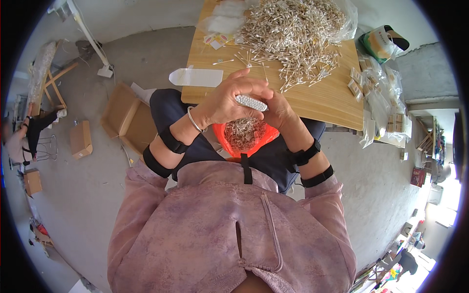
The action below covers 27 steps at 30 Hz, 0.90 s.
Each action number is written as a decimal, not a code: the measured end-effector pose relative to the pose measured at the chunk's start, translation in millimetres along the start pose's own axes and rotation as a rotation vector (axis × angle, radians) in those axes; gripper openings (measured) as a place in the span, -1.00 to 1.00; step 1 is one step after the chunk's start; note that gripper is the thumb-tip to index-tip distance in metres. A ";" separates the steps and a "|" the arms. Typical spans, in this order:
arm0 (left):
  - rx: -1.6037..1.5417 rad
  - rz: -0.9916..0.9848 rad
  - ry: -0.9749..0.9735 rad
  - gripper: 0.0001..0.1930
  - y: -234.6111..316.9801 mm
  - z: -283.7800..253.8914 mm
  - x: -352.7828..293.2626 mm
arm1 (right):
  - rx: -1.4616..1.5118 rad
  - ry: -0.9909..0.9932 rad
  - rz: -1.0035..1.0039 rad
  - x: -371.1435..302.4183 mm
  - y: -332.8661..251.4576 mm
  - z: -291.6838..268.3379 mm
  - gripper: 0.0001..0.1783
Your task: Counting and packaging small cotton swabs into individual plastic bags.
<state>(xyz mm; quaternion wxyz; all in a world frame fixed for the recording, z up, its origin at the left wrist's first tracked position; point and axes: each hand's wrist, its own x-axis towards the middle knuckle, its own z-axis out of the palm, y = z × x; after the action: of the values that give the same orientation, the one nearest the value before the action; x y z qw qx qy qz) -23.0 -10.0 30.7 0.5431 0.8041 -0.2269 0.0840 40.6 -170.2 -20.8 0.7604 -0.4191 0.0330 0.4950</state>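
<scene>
While the tight bundle of white-tipped swabs (pixel 251 102) sits up between the person's 2 hands, near the close edge of the table (pixel 337 110), I would worry most about that hold. The left hand (pixel 229 100) has its fingers curved round the bundle, and the right hand (pixel 281 111) grasps it at the other end; how the fingers meet underneath I cannot tell from where I stand. I make out no band round the swabs, so if either side eases off, the outer sticks could slip out and the rest fan apart. Squeezing too hard might do harm as well, pushing the middle ones up until the tips no longer lie level. Anything dropped would probably land in the open red bag (pixel 221 139) between the knees, where many swabs (pixel 243 133) already lie jumbled, and picking the right ones out again would be slow. On the table, the big heap of swabs (pixel 293 29) slopes down toward the worker, with strays (pixel 223 62) at its left edge; a forearm brushing its foot could set more sliding toward the edge. The flat white sleeve (pixel 199 77) lies at the left border, part of it seeming to overhang, so a knock from the left elbow might send it to the floor (pixel 115 195).
</scene>
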 end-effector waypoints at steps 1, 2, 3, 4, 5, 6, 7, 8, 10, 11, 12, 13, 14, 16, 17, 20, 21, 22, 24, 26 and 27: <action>0.001 0.000 -0.001 -0.69 -0.4 -0.4 0.3 | -0.040 -0.018 0.002 -1.9 -1.3 2.6 -0.59; 0.024 0.015 -0.030 -0.70 -1.4 -1.1 0.8 | -0.039 -0.018 0.001 -1.9 -0.8 2.4 -0.59; 0.044 0.033 -0.061 -0.71 -1.7 -1.1 1.6 | -0.033 -0.018 -0.002 -2.7 -0.5 1.4 -0.59; 0.043 0.034 -0.063 -0.71 -1.4 -1.1 2.2 | -0.027 -0.018 -0.004 -3.2 -0.3 0.5 -0.58; 0.034 0.032 -0.058 -0.72 -1.0 -1.2 2.8 | -0.025 -0.016 -0.006 -3.4 -0.5 -0.6 -0.58; 0.026 0.028 -0.051 -0.73 -0.9 -1.4 3.1 | -0.055 -0.012 0.003 -3.1 -0.7 -1.6 -0.58; 0.025 0.028 -0.053 -0.73 -0.7 -1.4 3.2 | -0.084 -0.007 0.013 -3.1 -1.0 -1.6 -0.58; 0.027 0.031 -0.059 -0.73 -0.5 -1.3 3.2 | -0.083 -0.007 0.013 -4.2 -1.2 -0.6 -0.58; 0.030 0.033 -0.064 -0.73 -0.9 -1.4 2.9 | -0.074 0.011 0.004 -7.7 -2.3 5.5 -0.58; 0.017 0.018 -0.063 -0.72 -1.8 -1.1 2.6 | -0.074 0.010 0.005 -7.6 -2.0 5.3 -0.58; 0.002 0.004 -0.063 -0.71 -1.5 -0.7 3.8 | -0.039 -0.009 -0.006 -7.7 -2.1 3.9 -0.59; 0.002 0.005 -0.064 -0.71 0.1 -0.3 4.5 | -0.003 -0.029 -0.017 -7.7 -2.1 2.1 -0.60; -0.045 -0.026 -0.041 -0.70 3.3 0.0 5.1 | -0.003 -0.028 -0.018 -6.4 -1.4 -1.2 -0.60; -0.092 -0.058 -0.019 -0.68 4.8 -0.4 5.6 | 0.029 -0.033 -0.021 -3.1 0.2 -8.9 -0.62; -0.088 -0.053 -0.024 -0.69 3.2 -1.8 5.5 | 0.029 -0.032 -0.021 -2.6 0.0 -12.1 -0.62; -0.064 -0.027 -0.027 -0.72 -2.6 -4.0 3.6 | -0.008 -0.011 0.011 -3.3 -1.7 -14.6 -0.67; -0.046 -0.004 -0.024 -0.73 -4.2 -4.0 3.2 | -0.010 -0.004 0.027 -4.4 -3.5 -13.1 -0.73; -0.046 -0.005 -0.024 -0.73 -4.5 -3.8 3.0 | -0.013 0.002 0.043 -5.3 -5.0 -11.7 -0.77; -0.055 -0.016 -0.008 -0.75 -4.4 -3.1 2.5 | -0.016 0.008 0.042 -6.9 -6.2 -9.3 -0.78; -0.061 -0.011 -0.012 -0.74 -6.5 -2.8 2.9 | -0.019 0.014 0.040 -7.0 -5.9 -10.2 -0.78; -0.066 -0.005 -0.015 -0.72 -7.3 -2.6 3.1 | -0.014 0.009 0.039 -6.5 -5.5 -11.7 -0.79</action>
<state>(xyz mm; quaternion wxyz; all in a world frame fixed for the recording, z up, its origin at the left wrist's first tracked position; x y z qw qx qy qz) -16.6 -6.2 26.8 0.5677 0.7869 -0.2316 0.0692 45.9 -183.6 -22.0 0.7477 -0.4257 0.0411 0.5079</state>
